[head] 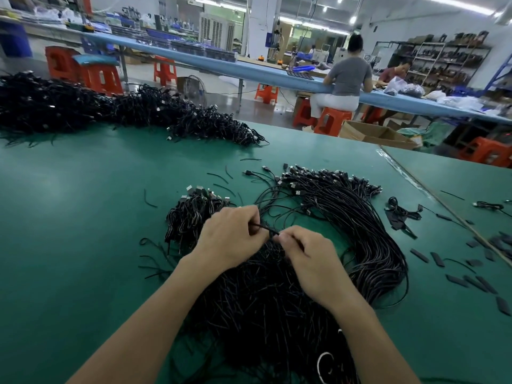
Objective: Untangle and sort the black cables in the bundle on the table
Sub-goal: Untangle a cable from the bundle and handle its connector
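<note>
A big tangled bundle of black cables [266, 295] lies on the green table [69, 217] right in front of me. Both my hands are over its far end. My left hand [230, 236] and my right hand [307, 259] each pinch one thin black strand [266, 229] stretched between them. A fan of straightened black cables [360, 225] with USB plugs curves away to the right. A smaller coiled bunch [191, 214] sits just left of my left hand.
A long heap of black cables [124, 112] runs along the table's far left. Loose black ties [221, 178] and flat black pieces [454, 278] lie scattered on the table. A table seam [432, 198] runs at the right. People sit at a blue bench [349, 76] behind.
</note>
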{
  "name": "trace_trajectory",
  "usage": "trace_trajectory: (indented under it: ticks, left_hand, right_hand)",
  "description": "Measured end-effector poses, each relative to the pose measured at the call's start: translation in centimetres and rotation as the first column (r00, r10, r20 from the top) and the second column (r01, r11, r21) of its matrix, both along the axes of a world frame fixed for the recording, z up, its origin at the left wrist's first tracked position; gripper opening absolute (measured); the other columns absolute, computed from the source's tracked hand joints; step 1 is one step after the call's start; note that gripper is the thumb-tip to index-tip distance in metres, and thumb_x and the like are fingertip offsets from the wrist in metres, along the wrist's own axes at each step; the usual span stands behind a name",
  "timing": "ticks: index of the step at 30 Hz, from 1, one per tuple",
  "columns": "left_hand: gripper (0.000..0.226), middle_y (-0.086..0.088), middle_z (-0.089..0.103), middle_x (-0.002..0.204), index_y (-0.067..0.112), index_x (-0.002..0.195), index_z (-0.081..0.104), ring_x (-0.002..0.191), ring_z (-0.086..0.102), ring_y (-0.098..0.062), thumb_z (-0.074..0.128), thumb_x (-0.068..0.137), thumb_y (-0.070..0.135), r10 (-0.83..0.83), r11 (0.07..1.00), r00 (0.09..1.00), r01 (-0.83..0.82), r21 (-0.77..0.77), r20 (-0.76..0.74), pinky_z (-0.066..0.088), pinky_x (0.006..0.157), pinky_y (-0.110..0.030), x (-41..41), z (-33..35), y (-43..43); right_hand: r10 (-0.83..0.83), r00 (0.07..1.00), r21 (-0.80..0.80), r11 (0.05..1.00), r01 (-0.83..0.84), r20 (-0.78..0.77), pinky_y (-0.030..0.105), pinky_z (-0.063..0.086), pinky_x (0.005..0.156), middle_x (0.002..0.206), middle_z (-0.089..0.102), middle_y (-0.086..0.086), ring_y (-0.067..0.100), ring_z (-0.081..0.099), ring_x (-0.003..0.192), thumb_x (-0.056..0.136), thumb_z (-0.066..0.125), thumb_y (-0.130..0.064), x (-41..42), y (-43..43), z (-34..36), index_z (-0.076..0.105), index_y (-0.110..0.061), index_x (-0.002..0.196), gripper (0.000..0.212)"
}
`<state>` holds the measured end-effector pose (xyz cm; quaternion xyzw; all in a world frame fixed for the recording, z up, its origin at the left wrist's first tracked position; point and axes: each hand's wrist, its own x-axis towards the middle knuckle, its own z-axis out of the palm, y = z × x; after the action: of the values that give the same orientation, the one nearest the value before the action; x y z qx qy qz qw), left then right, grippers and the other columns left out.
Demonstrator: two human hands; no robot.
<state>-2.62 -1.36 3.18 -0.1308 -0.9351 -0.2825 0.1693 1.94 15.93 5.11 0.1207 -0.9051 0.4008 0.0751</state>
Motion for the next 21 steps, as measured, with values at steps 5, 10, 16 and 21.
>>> trace_trajectory:
  ticks: [5, 10, 16, 21]
  left_hand:
    - [0.052, 0.011, 0.042, 0.057, 0.020, 0.065, 0.053, 0.052, 0.039, -0.010, 0.042, 0.096, 0.061, -0.465, 0.827, 0.828, 0.278, 0.489, 0.315, 0.034, 0.054, -0.023, 1.7, -0.6, -0.8]
    - [0.055, 0.006, 0.035, 0.054, 0.014, 0.072, 0.065, 0.045, 0.033, -0.008, 0.039, 0.102, 0.052, -0.848, 0.428, 0.413, 0.165, 0.888, 0.332, 0.034, 0.043, -0.018, 2.7, 0.5, -1.4]
    - [0.037, 0.003, 0.054, 0.067, 0.006, 0.102, 0.077, 0.052, 0.050, -0.006, 0.051, 0.095, 0.031, -0.793, -0.003, 0.605, -0.134, 0.991, 0.079, 0.049, 0.049, -0.020, 1.8, 1.1, -0.8]
    - [0.032, -0.009, 0.073, 0.094, 0.003, 0.116, 0.065, 0.089, 0.072, -0.020, 0.037, 0.106, 0.014, -0.490, -0.105, 0.872, -0.075, 0.992, 0.014, 0.060, 0.078, -0.028, 0.8, 0.6, -0.1]
  right_hand:
    - [-0.059, 0.995, -0.107, 0.993, 0.050, -0.082, 0.008, 0.043, 0.067, 0.076, 0.069, -0.016, -0.004, 0.061, 0.076, 0.095, 0.066, -0.024, -0.4, 0.3, 0.3, 0.068, -0.036, 0.079, 0.019]
    - [0.045, 0.999, -0.330, 0.943, -0.040, 0.007, 0.026, 0.048, 0.062, 0.071, 0.069, -0.005, 0.005, 0.056, 0.063, 0.094, 0.066, -0.027, -0.7, -0.5, 0.2, 0.074, -0.027, 0.083, 0.014]
    - [0.076, 0.984, -0.031, 0.997, -0.072, 0.160, 0.023, 0.037, 0.049, 0.063, 0.060, -0.005, 0.005, 0.045, 0.051, 0.103, 0.051, -0.029, -0.2, -0.9, -1.1, 0.068, -0.033, 0.088, 0.024]
    - [0.229, 0.947, 0.108, 0.960, -0.258, 0.226, 0.027, 0.037, 0.052, 0.064, 0.055, -0.006, 0.007, 0.043, 0.053, 0.103, 0.049, -0.025, 0.8, -1.9, -0.8, 0.064, -0.023, 0.082, 0.025]
